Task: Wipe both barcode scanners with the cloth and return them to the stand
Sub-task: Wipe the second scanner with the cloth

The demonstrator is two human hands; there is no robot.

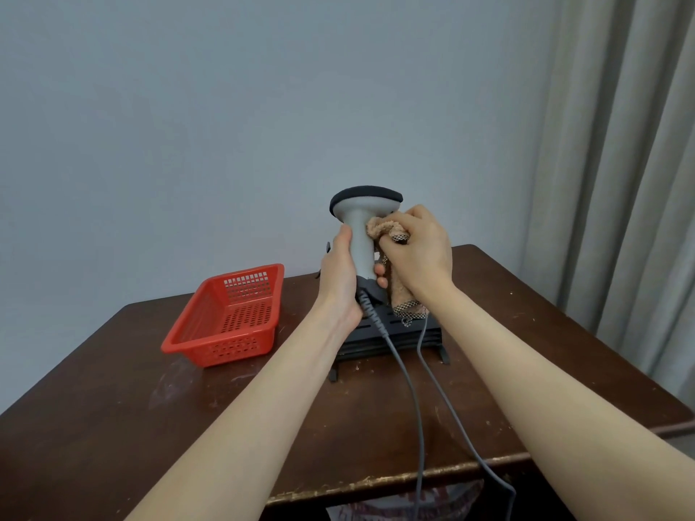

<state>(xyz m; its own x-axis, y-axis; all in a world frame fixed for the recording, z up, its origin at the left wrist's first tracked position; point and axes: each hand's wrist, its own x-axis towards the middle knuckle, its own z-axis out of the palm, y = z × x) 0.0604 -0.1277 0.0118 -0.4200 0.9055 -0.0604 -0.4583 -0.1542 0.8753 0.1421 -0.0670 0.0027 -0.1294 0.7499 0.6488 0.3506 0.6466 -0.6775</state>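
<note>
My left hand [340, 274] grips the handle of a grey barcode scanner [359, 223] with a black head, held upright above the black stand [395, 334]. My right hand [417, 250] holds a beige cloth [380, 229] with a checked edge and presses it against the scanner's neck; the cloth's tail hangs down to the stand. Two grey cables [417, 408] run from the stand area over the table's front edge. The second scanner is hidden behind my hands.
An empty red perforated basket [229, 317] sits left of the stand on the dark brown wooden table [113, 408]. A plain wall stands behind and grey curtains [632, 182] hang at the right. The table's front edge is close to me.
</note>
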